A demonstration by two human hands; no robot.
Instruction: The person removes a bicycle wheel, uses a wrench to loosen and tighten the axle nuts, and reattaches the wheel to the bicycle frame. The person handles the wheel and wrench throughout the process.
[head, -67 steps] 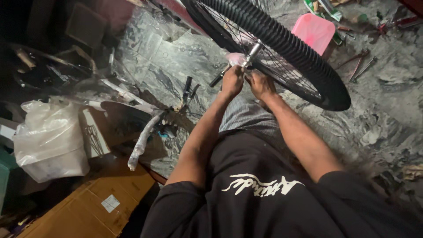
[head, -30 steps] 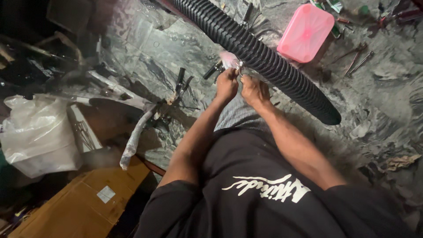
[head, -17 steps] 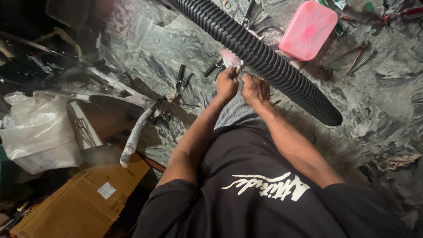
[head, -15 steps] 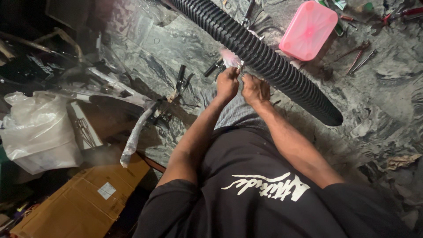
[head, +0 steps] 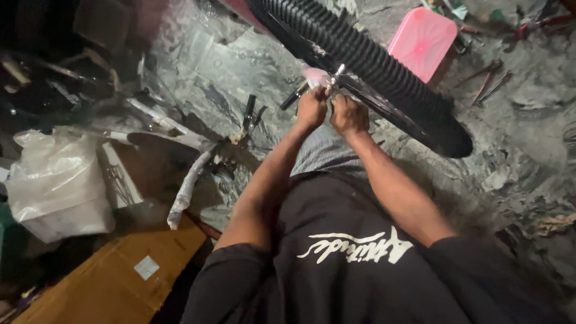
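Gripping the hub axle [head: 329, 81] of the bicycle wheel [head: 372, 66], the left hand [head: 312, 108] and the right hand [head: 349, 114] sit side by side, fingers curled tight around the small metal parts there. The wheel stands just above the knuckles, its black tyre running away to the right. The hub work looks unfinished, since both hands are on it. Beyond the fingertips lies a pink box [head: 422, 42]; far left, a plastic bag [head: 57, 186].

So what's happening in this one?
A person is bent over a bicycle wheel with a knobby black tyre. Both hands meet at its hub: the left hand and right hand are closed around small parts there, too hidden to identify. A pink plastic container and scattered tools lie on the floor beyond.
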